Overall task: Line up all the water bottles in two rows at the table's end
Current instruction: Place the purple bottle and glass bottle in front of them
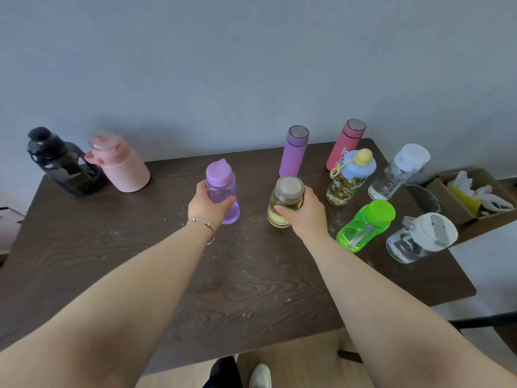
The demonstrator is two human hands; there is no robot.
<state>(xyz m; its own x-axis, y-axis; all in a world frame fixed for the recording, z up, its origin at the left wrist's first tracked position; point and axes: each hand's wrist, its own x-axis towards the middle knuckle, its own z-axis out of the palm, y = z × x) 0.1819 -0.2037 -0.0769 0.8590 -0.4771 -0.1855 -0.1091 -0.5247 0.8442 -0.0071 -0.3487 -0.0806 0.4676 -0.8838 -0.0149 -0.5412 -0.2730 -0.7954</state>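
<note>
Near the middle of the dark wooden table, my left hand grips a clear purple bottle with a purple lid. My right hand grips a yellowish glass bottle with a round tan lid. Behind them stand a purple flask and a pink-red flask. To the right are a flower-patterned bottle with a blue cap, a clear bottle with a white cap, a green bottle and a clear bottle with a white handled lid. At the far left stand a black jug and a pink jug.
A grey wall runs behind the table. Off the table's right end sits a cardboard box holding plastic bags and a yellow item. My shoes show on the floor below the near edge.
</note>
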